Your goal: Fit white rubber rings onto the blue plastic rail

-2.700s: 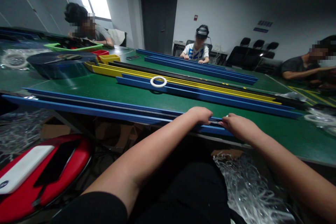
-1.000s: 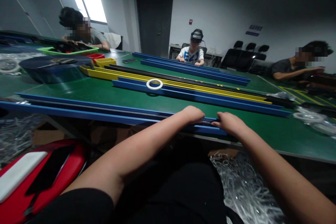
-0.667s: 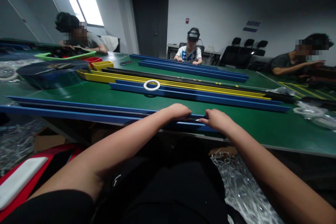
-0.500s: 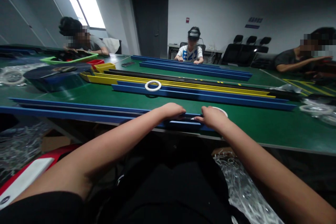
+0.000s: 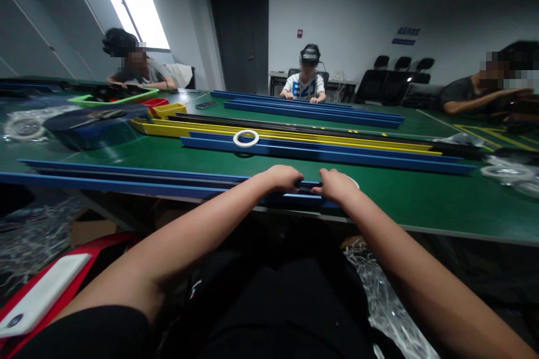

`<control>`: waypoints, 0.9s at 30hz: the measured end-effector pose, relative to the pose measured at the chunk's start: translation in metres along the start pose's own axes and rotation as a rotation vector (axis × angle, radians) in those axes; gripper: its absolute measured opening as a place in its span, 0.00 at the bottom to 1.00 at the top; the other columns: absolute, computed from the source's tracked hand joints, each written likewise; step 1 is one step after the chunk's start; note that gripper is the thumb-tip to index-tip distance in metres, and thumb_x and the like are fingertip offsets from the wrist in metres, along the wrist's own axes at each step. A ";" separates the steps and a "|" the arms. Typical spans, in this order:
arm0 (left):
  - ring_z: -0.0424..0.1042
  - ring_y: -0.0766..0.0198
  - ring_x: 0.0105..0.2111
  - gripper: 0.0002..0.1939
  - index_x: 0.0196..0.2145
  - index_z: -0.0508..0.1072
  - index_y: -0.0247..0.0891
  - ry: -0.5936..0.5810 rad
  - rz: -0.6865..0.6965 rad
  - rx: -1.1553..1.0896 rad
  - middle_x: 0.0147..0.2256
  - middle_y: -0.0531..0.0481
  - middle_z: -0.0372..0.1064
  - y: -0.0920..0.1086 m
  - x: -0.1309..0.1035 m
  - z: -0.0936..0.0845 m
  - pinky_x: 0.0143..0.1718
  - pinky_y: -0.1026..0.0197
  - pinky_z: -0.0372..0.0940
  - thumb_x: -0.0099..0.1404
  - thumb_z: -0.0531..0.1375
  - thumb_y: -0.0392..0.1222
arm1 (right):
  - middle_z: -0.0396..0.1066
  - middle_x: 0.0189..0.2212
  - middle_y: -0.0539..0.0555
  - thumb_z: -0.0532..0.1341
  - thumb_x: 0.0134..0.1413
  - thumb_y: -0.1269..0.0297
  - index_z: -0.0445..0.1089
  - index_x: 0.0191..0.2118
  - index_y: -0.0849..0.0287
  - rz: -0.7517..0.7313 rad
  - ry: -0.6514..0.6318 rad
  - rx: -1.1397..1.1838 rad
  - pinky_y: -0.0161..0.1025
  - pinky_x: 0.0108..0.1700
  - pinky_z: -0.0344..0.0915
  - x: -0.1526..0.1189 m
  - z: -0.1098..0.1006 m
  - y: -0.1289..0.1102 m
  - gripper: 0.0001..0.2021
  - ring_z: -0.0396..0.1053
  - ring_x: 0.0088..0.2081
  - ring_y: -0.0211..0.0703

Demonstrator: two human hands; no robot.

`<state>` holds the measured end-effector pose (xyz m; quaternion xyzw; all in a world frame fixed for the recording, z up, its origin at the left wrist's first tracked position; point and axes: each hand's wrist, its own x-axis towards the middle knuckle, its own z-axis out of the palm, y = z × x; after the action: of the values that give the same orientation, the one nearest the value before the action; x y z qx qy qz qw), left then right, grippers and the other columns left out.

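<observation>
A long blue channel bar (image 5: 126, 179) lies along the front edge of the table, a dark strip running inside it. My left hand (image 5: 286, 178) is over its right part, fingers curled and pressed together at the channel; what they pinch is hidden. Just to the right, my right hand (image 5: 336, 185) is closed, its thumb and fingertips close to the left fingertips. From behind the right hand shows the white rim of a tape roll (image 5: 356, 183), mostly covered by the hand. Another white tape roll (image 5: 246, 138) leans on a second blue channel bar (image 5: 328, 156) farther back.
Yellow bars (image 5: 290, 136) and more blue bars (image 5: 311, 113) lie across the green table (image 5: 421, 202). A large dark-blue roll (image 5: 95, 126), a green tray (image 5: 113, 98) and bagged rolls (image 5: 507, 171) stand around. Three people sit beyond. Shredded plastic (image 5: 391, 297) lies below the edge.
My right hand has shifted slightly left with the tape roll, and my left hand slightly right, narrowing the gap. The white bit by my right thumb no longer shows.
</observation>
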<state>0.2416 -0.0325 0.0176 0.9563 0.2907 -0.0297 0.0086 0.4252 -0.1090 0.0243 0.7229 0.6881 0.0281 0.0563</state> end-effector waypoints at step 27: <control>0.71 0.60 0.32 0.14 0.39 0.76 0.44 0.071 -0.019 -0.153 0.36 0.49 0.77 0.011 0.022 0.012 0.27 0.62 0.55 0.56 0.59 0.50 | 0.72 0.43 0.68 0.61 0.56 0.51 0.69 0.48 0.64 -0.050 0.014 -0.053 0.43 0.42 0.66 -0.001 -0.005 0.006 0.21 0.74 0.43 0.55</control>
<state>0.2653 -0.0300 0.0043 0.9505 0.3015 0.0264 0.0709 0.4309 -0.1099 0.0296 0.7035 0.7053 0.0502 0.0712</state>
